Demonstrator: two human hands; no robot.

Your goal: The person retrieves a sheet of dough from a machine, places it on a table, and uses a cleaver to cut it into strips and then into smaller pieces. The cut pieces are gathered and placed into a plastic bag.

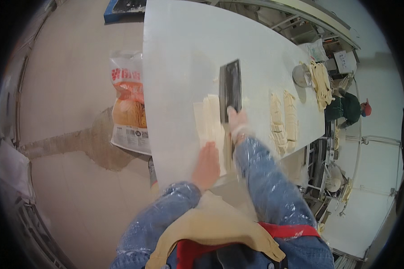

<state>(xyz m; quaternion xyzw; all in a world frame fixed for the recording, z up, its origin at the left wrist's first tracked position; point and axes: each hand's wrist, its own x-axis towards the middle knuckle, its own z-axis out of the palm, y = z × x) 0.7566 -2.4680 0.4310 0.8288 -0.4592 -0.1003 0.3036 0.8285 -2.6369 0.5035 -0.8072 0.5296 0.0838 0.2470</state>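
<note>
My right hand (239, 124), partly blurred, grips the handle end of a wide rectangular knife (231, 89). Its dark blade points away from me over the white table (178, 67). Along the blade's left side lies a flat, pale dough sheet (210, 121), with lengthwise lines showing on it. My left hand (207, 164) lies flat over the near part of this dough, fingers extended and close together. A narrow dough strip (228, 148) runs between my two hands. Further right, two rows of cut dough pieces (276, 121) (291, 117) rest on the table.
A metal bowl (302, 75) stands at the table's right side beside a heap of long dough strips (320, 84). Beyond it is a person (348, 106) in dark clothes and a red cap. A printed bag (128, 104) sits against the table's left edge.
</note>
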